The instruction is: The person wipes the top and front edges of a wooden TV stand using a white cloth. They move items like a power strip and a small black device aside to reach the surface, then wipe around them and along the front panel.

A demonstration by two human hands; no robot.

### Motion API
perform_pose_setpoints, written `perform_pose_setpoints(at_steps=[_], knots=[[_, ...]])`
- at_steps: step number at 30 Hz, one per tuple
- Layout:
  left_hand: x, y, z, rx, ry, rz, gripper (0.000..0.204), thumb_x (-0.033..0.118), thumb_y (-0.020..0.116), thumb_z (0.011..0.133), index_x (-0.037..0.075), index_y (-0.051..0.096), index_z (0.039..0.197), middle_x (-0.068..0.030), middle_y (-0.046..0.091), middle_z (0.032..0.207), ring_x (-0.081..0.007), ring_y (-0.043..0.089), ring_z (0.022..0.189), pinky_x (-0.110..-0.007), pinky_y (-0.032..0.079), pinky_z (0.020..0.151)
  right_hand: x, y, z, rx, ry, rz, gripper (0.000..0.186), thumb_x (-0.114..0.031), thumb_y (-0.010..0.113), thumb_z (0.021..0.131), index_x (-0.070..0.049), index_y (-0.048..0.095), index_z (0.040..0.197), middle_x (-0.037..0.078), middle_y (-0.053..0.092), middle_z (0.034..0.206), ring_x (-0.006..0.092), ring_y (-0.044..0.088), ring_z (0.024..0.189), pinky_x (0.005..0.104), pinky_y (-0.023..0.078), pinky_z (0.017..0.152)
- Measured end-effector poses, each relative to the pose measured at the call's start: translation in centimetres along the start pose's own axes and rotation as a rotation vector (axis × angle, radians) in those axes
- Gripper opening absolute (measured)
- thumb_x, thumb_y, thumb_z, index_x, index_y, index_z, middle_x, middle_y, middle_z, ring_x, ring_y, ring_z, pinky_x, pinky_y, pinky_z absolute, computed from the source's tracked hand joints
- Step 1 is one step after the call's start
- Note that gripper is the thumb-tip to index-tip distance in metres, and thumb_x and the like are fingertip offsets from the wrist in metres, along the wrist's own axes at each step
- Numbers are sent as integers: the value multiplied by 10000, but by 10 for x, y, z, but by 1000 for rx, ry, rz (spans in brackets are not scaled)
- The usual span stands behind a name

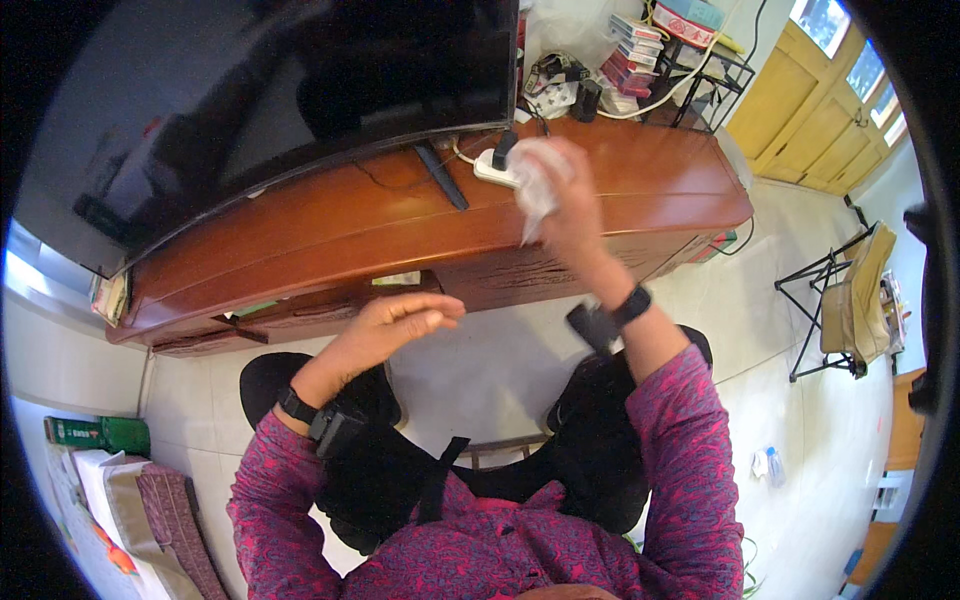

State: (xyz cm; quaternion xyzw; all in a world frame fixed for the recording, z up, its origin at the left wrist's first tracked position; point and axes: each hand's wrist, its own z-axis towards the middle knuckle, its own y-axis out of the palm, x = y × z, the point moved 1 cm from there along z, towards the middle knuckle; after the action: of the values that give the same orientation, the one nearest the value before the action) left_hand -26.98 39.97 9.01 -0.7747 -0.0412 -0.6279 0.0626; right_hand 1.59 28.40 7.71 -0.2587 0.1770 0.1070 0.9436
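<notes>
Upper centre of frame, right hand [575, 215] fingers clenched on a white cloth [537, 180] over the white power strip [497, 168]; could snag its plug; left hand [400, 322] released, empty.

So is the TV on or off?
Off, it seems: the TV screen is dark and shows only reflections. The right hand holds a crumpled white cloth by the cabinet top.

dark flat screen [300, 90] — on cabinet | green box [100, 433] — floor, lower left
</notes>
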Motion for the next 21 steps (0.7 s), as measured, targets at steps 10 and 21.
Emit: perform_pose_setpoints(at_steps=[10, 21], knots=[[-29, -19, 18, 118, -62, 31, 274, 181, 612, 1024, 18, 681, 1232, -61, 719, 1169, -147, 659, 1100, -309, 506, 960, 120, 11, -25, -340, -103, -314, 519, 22, 634, 794, -109, 597, 1295, 185, 567, 1342, 411, 533, 1246, 471, 437, 1064], [-14, 1, 11, 125, -79, 91, 255, 178, 615, 1014, 29, 692, 1206, -82, 739, 1123, -143, 679, 1060, -302, 521, 923, 179, 22, 8, -330, -37, -262, 503, 81, 591, 786, -104, 642, 1251, 175, 599, 1297, 411, 556, 1196, 462, 448, 1042]])
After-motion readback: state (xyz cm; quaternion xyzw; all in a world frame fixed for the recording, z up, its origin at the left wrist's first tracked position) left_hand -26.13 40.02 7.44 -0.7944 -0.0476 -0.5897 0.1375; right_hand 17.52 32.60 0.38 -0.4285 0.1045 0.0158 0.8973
